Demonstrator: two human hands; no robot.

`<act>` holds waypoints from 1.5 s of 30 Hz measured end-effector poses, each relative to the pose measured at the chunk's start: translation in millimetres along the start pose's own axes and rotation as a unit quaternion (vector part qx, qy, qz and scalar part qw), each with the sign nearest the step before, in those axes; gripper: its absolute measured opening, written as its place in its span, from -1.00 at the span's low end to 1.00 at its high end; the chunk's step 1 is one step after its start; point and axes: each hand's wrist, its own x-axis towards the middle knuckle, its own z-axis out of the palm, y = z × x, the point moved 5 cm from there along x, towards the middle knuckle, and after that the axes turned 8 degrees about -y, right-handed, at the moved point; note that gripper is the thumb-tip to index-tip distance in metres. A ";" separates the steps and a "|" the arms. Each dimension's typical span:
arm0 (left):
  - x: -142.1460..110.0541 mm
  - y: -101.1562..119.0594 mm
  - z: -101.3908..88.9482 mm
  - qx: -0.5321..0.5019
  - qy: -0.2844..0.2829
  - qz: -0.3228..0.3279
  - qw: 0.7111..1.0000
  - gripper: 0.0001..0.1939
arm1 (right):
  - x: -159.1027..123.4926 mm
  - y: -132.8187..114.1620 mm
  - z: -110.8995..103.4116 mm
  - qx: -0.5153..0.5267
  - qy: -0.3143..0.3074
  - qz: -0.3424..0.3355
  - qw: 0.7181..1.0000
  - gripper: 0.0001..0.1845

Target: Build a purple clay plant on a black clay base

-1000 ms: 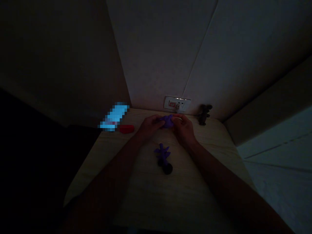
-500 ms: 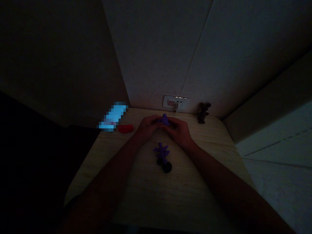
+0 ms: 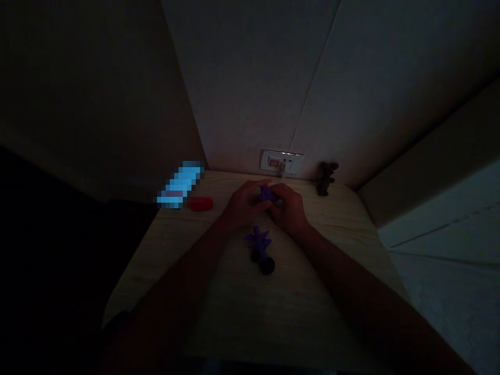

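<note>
Head view: left hand (image 3: 242, 204) and right hand (image 3: 289, 208) curl round a purple piece (image 3: 266, 194), its long axis and heading unclear.

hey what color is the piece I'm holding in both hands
Purple. The piece shows in the head view, the only one here.

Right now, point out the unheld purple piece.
The purple piece with black round parts, on the table between the forearms; the left hand and right hand hold the other one.

A home, it seems: wooden tabletop (image 3: 351, 224), wall (image 3: 253, 78) with socket panel (image 3: 282, 158).
</note>
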 end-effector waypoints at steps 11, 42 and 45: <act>3.7 -17.0 -16.5 -0.041 0.110 -0.066 0.991 -0.70 | -2.1 18.1 9.2 0.279 0.090 0.202 0.935 -0.61; -1.1 -6.9 -2.7 -0.174 0.080 -0.112 0.975 -0.19 | -0.5 22.6 13.7 0.274 -0.009 0.232 0.933 -0.66; 1.1 -4.4 -5.7 -0.091 0.068 -0.083 0.990 -0.41 | 0.8 18.1 14.0 0.231 -0.051 0.215 0.948 -0.61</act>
